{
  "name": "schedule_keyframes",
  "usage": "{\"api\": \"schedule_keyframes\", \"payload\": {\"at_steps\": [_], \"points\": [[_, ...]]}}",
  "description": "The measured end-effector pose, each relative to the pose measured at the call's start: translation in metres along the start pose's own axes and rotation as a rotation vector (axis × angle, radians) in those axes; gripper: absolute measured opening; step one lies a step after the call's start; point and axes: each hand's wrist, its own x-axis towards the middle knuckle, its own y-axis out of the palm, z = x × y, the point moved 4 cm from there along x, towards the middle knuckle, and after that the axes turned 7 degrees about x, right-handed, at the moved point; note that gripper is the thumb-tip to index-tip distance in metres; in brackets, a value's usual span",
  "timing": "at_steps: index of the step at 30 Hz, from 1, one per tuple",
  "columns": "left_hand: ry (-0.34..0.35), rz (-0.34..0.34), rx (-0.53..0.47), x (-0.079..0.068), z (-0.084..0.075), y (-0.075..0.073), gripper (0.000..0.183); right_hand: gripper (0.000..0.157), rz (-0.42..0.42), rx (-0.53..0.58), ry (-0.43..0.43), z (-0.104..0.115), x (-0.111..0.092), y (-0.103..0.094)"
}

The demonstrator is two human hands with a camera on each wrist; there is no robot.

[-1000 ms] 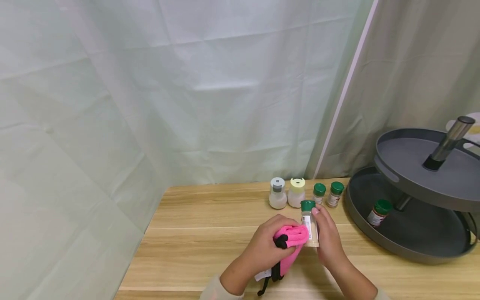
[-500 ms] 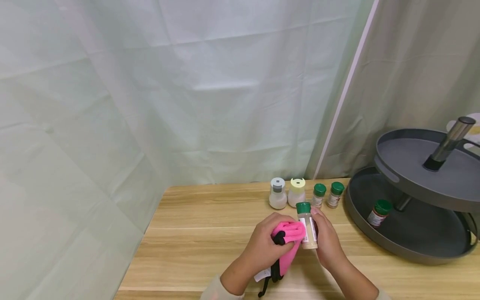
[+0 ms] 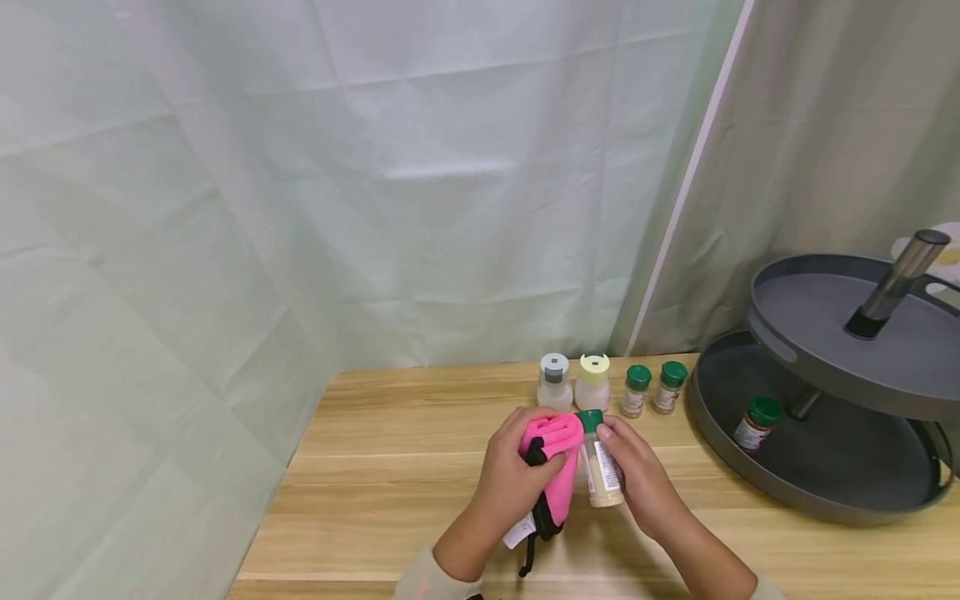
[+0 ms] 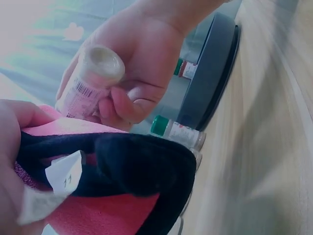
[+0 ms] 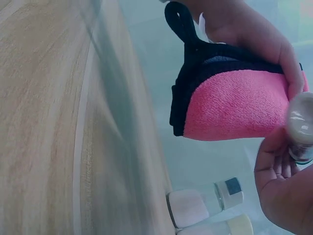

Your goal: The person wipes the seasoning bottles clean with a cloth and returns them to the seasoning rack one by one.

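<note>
My left hand (image 3: 510, 467) grips a folded pink cloth (image 3: 562, 483) with black edging, a white tag and a black hanging loop. In my right hand (image 3: 641, 475) is a clear spice jar (image 3: 598, 467) with a green cap, held tilted above the table. The cloth touches the jar near its cap. Pale contents show through the jar's wall, and a barcode label faces the left wrist view, where the jar's base (image 4: 105, 63) points toward the camera. The right wrist view has the pink cloth (image 5: 234, 105) pressed close to the jar.
Behind the hands stand a grey-topped shaker (image 3: 554, 379), a yellow-topped shaker (image 3: 593, 382) and two green-capped spice jars (image 3: 635, 390). To the right is a two-tier dark grey turntable (image 3: 817, 492), with another green-capped jar (image 3: 757, 423) on its lower tier. A curtain (image 3: 480, 183) hangs behind the wooden table (image 3: 360, 483).
Both hands have shifted left and slightly toward the body with the cloth and jar. The jar now leans more, and the cloth has come up to its cap.
</note>
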Motion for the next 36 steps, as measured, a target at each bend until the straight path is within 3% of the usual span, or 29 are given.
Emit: {"api": "schedule_keyframes", "payload": {"at_steps": [4, 9, 16, 20, 23, 27, 36], "points": [[0.022, 0.022, -0.021, 0.000, -0.001, 0.002, 0.048, 0.035, -0.049, -0.001, 0.001, 0.000, 0.000, -0.003], [0.074, 0.128, -0.009, -0.002, -0.003, 0.008, 0.046, 0.034, -0.084, 0.013, -0.003, -0.001, 0.001, -0.006], [0.125, 0.266, 0.004, -0.005, -0.006, 0.016, 0.044, 0.051, -0.128, -0.033, 0.012, 0.000, 0.004, -0.014], [0.151, 0.300, 0.030, -0.006, -0.005, 0.020, 0.041, 0.061, -0.172, -0.004, 0.046, 0.001, 0.004, -0.015], [0.140, 0.279, 0.037, -0.005, -0.004, 0.020, 0.040, 0.067, -0.193, 0.027, 0.084, 0.001, 0.004, -0.015], [0.101, 0.214, 0.026, -0.005, -0.003, 0.017, 0.040, 0.063, -0.157, 0.033, 0.104, -0.001, 0.003, -0.012], [0.027, 0.082, 0.009, -0.002, 0.001, 0.007, 0.043, 0.034, -0.001, 0.044, 0.030, -0.002, 0.003, -0.005]]}}
